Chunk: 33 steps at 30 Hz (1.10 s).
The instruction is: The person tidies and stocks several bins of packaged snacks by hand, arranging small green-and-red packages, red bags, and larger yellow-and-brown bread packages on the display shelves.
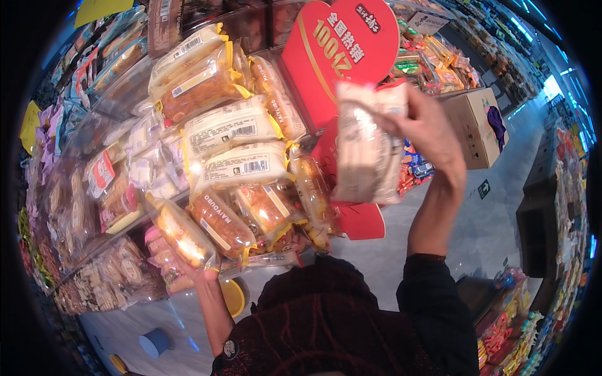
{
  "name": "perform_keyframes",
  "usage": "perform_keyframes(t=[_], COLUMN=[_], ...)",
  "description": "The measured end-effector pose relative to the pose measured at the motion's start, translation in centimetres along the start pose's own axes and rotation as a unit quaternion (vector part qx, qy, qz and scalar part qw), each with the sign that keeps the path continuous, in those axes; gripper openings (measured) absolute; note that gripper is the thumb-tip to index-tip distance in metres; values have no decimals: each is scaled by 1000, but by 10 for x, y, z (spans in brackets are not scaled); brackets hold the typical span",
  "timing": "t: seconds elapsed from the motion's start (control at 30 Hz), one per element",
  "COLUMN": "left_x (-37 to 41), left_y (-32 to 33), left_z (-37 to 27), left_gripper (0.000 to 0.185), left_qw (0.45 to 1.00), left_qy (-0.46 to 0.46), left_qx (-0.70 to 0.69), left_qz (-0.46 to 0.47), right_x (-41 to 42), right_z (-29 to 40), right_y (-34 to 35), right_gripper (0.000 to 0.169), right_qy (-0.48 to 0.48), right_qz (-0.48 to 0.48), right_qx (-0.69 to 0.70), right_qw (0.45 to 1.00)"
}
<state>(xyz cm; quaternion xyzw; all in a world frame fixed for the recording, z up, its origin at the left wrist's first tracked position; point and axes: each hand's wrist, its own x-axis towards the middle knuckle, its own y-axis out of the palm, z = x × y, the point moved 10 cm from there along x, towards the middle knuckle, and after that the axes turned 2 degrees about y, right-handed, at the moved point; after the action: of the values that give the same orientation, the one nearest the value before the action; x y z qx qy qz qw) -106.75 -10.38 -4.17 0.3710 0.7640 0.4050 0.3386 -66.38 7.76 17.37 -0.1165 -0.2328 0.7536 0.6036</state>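
My right hand (425, 124) is raised at the right, gripping two plastic-wrapped food packs (360, 150) by their upper ends. Their pale sides face me, and the image is slightly blurred there. Low at the left, my left hand (205, 276) touches the bottom end of a wrapped bread roll (184, 232); its fingers are mostly hidden behind the wrapper, so I cannot tell whether it grips. Between my hands lies a heap of bagged bread, with a pale-backed pack (242, 164) on top and a brown loaf (223, 223) below it.
A red heart-shaped sign (348, 47) bearing writing stands behind the heap. Clear plastic bins with wrapped cakes (115, 202) extend left. A cardboard box (472, 127) is at the right, beyond small wrapped snacks (416, 164). On the floor stands a blue round stool (155, 343).
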Motion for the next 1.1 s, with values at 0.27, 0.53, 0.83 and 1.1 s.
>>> perform_keyframes(t=[0.27,0.53,0.83,1.1], left_x=[-3,-7,-28,-27], left_y=[9,-16,12,-49], left_z=[13,2,7,3], left_gripper=[67,65,67,76], left_qw=[989,998,960,987], left_qy=[-46,24,-68,12], left_qx=[-34,41,6,34], left_qz=[138,-29,272,-154], right_x=[29,128,142,155], right_z=[-130,-192,-132,-154], right_y=[-100,-6,101,87], right_gripper=[41,34,30,34], right_qy=[0,24,107,143], right_qz=[-78,42,265,206], right_qx=[481,636,628,605], right_qw=[873,770,724,756])
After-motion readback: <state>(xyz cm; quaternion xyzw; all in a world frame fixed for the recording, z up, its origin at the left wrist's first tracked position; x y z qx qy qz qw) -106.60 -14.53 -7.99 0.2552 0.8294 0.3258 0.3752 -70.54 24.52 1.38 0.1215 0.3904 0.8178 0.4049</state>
